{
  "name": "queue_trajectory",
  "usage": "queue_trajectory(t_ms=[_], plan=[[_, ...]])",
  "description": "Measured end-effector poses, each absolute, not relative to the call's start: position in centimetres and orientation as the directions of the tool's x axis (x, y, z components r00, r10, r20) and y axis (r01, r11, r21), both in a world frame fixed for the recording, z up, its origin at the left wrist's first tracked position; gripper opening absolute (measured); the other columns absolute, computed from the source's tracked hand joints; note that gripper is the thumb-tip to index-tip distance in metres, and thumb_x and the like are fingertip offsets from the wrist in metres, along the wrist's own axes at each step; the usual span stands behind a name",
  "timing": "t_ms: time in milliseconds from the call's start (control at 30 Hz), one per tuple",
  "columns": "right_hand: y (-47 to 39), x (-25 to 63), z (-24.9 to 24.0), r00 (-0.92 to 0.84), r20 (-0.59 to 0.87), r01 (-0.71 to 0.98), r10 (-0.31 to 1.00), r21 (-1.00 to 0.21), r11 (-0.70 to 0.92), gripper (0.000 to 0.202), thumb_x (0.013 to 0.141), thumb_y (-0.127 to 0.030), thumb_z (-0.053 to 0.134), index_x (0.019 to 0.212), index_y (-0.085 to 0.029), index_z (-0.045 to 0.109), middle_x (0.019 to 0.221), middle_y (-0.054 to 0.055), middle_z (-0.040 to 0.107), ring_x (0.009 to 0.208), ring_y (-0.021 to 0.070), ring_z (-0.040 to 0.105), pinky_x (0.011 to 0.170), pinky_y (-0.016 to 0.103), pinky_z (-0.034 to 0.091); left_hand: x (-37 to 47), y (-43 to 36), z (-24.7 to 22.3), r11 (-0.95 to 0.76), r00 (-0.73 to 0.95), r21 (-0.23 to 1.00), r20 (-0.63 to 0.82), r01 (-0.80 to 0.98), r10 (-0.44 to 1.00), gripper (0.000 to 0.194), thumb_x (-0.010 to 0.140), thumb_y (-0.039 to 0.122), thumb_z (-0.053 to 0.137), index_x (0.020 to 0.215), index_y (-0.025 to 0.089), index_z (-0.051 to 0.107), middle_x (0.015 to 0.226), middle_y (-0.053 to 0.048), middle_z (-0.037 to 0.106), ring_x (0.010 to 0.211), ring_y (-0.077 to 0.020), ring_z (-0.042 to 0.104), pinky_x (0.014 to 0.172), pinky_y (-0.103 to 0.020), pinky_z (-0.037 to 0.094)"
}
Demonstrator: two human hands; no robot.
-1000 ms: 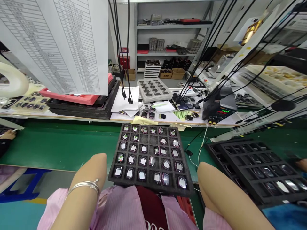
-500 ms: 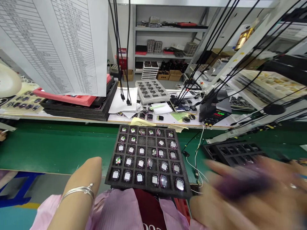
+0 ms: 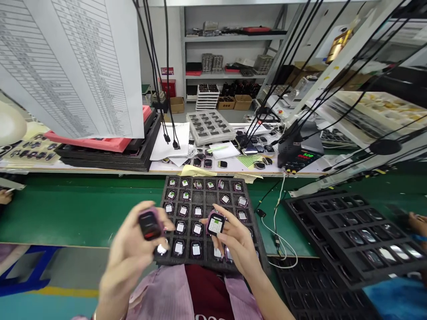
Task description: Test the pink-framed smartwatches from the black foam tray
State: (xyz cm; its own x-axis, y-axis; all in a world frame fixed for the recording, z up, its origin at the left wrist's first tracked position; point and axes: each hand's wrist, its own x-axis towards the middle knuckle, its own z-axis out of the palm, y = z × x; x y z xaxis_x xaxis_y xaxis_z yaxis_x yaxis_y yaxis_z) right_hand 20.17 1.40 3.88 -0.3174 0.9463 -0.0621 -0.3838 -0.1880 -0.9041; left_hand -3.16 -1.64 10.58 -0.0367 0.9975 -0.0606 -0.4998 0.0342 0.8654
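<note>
My left hand (image 3: 133, 240) is closed around a smartwatch body (image 3: 150, 223) with a dark face and a reddish glint, held above the left edge of a black foam tray (image 3: 207, 196). Between the fingers of my right hand (image 3: 235, 238) is a second, purple-rimmed smartwatch (image 3: 215, 223), its screen lit white with a green patch. Both are strapless as far as I can see. Rows of similar watches (image 3: 197, 210) with light screens sit in the tray's compartments below. My hands cover part of the lower rows.
Black trays of watch parts (image 3: 363, 231) lie overlapped on the right, near another person's hand (image 3: 418, 222). A white cable (image 3: 290, 266) loops beside my tray. A power supply (image 3: 300, 149) stands on the shelf. Black cables (image 3: 168, 89) and a printed sheet (image 3: 100, 71) hang ahead.
My right hand has come in from the right and now holds a watch over the tray. My left hand has risen into view, holding another watch. The right-hand trays are more exposed.
</note>
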Motion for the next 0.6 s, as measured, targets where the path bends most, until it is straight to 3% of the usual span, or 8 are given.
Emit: queue_trajectory(t_ms=[67,167,400,600], plan=[[1.3,20.3,4.1,-0.311,-0.06,-0.376,0.948,-0.909,-0.181,0.056,0.084,-0.026,0.066,0.137,-0.025,0.048,0.109,0.013,0.069,0.056,0.0134,0.054,0.042,0.022,0.038,-1.7,-1.0,9.1,0.135,0.037,0.863,-0.135,-0.487,0.99,0.057,0.069,0.023,0.08,0.121,0.02,0.056,0.1,-0.01,0.062,0.086,-0.0237,0.064,0.061,-0.026,0.055],[1.4,20.3,4.0,-0.287,-0.044,-0.368,0.957,-0.917,-0.153,0.052,0.085,-0.029,0.066,0.134,-0.025,0.05,0.108,0.012,0.069,0.054,0.0132,0.054,0.042,0.023,0.039,0.2,-0.3,6.9,0.241,0.115,0.876,-0.213,-0.418,0.97,0.046,0.078,0.02,0.073,0.12,0.019,0.055,0.092,-0.007,0.063,0.079,-0.0188,0.063,0.06,-0.025,0.055],[1.4,19.8,3.8,-0.148,-0.01,-0.288,0.989,-0.956,-0.053,0.028,0.088,-0.032,0.066,0.113,-0.022,0.06,0.089,0.008,0.072,0.043,0.0077,0.045,0.039,0.021,0.035,1.0,-0.5,5.3,0.221,0.29,0.865,-0.092,-0.452,0.953,0.052,0.081,0.014,0.066,0.13,0.024,0.048,0.105,-0.008,0.061,0.098,-0.0228,0.062,0.073,-0.031,0.058],[1.1,20.4,3.8,-0.198,-0.018,-0.295,0.98,-0.953,-0.077,0.029,0.09,-0.034,0.063,0.117,-0.023,0.062,0.091,0.008,0.071,0.048,0.0107,0.051,0.042,0.022,0.039,1.3,-0.6,5.6,0.178,0.293,0.869,-0.04,-0.462,0.955,0.039,0.093,0.02,0.054,0.131,0.024,0.049,0.104,-0.008,0.062,0.095,-0.0201,0.063,0.071,-0.029,0.06]])
